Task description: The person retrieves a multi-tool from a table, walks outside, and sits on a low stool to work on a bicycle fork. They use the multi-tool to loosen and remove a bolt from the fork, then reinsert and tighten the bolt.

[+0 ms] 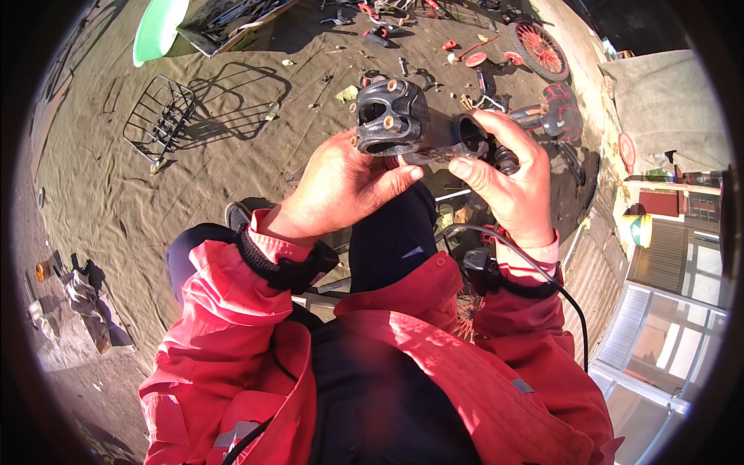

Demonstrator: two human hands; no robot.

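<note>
A person in a red jacket, seen from above, holds a black metal clamp part (403, 124) in front of the body, raised above the ground, with both bare hands upon it. The part lies crosswise between the hands: its wider end, with two rounded openings and copper-coloured bolts, points left, and a short tube leads right to an open ring. The left hand (335, 184) is below and to the left of the wider end, gripping it from the near side, its thumb reaching right along the lower edge; its other fingers are mostly hidden. The right hand (518, 180) is at the ring end, pinching it between the thumb, on the near side, and a finger curved over the top. The hands are close but apart, with the part bridging them. Each wrist wears a dark band, and a black cable (575, 304) loops past the right one. Beyond the hands, a brown ground cloth (232, 167) carries a black wire basket (160, 118) at left and a red-spoked wheel (540, 51) at upper right. A pale green basin (159, 31) is at upper left.
</note>
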